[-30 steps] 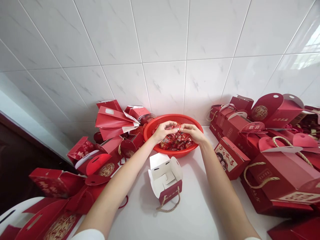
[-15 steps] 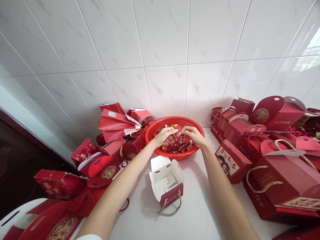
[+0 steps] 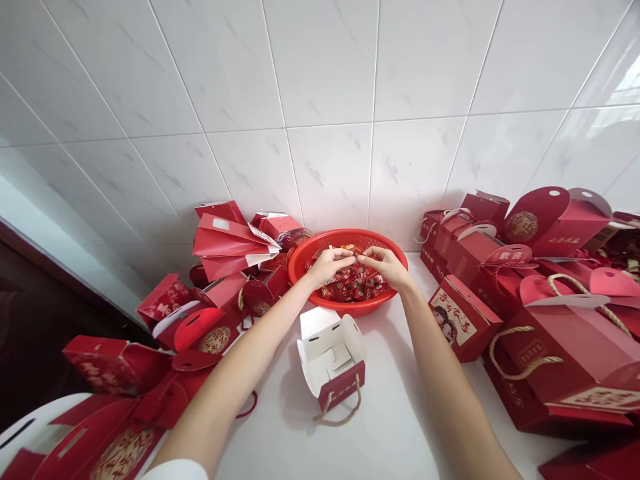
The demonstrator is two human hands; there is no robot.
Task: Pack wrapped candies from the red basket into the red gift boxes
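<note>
A red plastic basket [image 3: 345, 307] stands against the wall, filled with wrapped candies [image 3: 356, 288] in mostly red wrappers. Over the candies, my left hand [image 3: 329, 264] has its fingers pressed together and pointing right. Facing it, my right hand [image 3: 384, 265] bends its fingers inward in a pinch, the fingertips of both hands almost meeting. Whatever they hold, if anything, is too small or hidden to name. Between my forearms, in front of the basket, an open gift box [image 3: 333, 357] with a white inside and a rope handle [image 3: 345, 420] shows no candies in it.
Several red gift boxes [image 3: 215, 333] crowd the left side of the white table [image 3: 385, 427]. More red boxes with rope handles [image 3: 565, 353] are piled on the right. A tiled wall [image 3: 330, 67] rises right behind the basket.
Both hands have risen slightly off the candies, and their fingertips have come closer together. The view has tilted a little; the open box has stayed in place.
</note>
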